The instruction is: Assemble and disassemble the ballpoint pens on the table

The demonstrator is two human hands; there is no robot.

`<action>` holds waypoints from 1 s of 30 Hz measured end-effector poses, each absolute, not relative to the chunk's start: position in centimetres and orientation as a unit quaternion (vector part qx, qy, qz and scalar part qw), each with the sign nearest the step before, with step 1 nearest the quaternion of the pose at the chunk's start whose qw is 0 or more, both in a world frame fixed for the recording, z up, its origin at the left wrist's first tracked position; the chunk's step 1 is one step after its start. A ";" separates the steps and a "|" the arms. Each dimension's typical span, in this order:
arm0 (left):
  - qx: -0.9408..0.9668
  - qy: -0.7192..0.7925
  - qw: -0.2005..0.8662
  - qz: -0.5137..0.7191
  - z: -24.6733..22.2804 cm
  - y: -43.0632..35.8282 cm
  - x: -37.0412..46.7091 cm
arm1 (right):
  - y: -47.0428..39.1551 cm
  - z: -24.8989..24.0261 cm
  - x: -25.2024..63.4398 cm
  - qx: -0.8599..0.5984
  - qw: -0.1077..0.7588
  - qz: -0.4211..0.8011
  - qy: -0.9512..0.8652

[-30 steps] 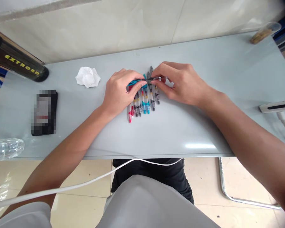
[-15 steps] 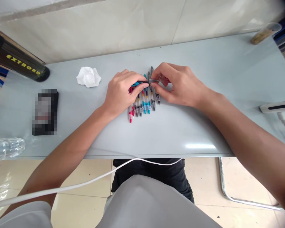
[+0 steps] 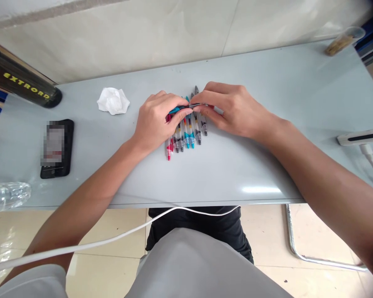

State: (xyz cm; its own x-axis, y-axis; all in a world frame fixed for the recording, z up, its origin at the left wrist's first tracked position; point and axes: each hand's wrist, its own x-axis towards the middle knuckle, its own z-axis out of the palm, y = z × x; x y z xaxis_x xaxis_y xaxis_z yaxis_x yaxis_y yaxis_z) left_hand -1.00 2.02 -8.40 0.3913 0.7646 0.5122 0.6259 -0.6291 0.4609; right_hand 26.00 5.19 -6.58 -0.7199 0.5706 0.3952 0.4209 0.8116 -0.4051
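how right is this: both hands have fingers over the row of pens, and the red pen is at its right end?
No: the head view shows the red pen at the left end of the row of pens; the rest stands.

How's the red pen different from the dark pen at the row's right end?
The red pen has a red tip, the dark pen a dark one. The red pen lies leftmost, the dark pen rightmost. The red pen reaches nearer you than the dark pen. Both are partly see-through.
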 end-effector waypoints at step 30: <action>0.826 0.423 0.079 0.364 -8.5 1.9 -0.9 | 5.1 -6.5 25.8 -0.302 0.259 0.158 -0.904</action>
State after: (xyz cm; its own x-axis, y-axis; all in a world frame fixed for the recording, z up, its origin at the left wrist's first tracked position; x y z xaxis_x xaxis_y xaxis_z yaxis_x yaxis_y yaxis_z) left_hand -0.90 1.93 -8.49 0.3767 0.7563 0.5349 0.6414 -0.6296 0.4384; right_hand 25.84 5.07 -6.53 -0.6841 0.6272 0.3724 0.4631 0.7679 -0.4425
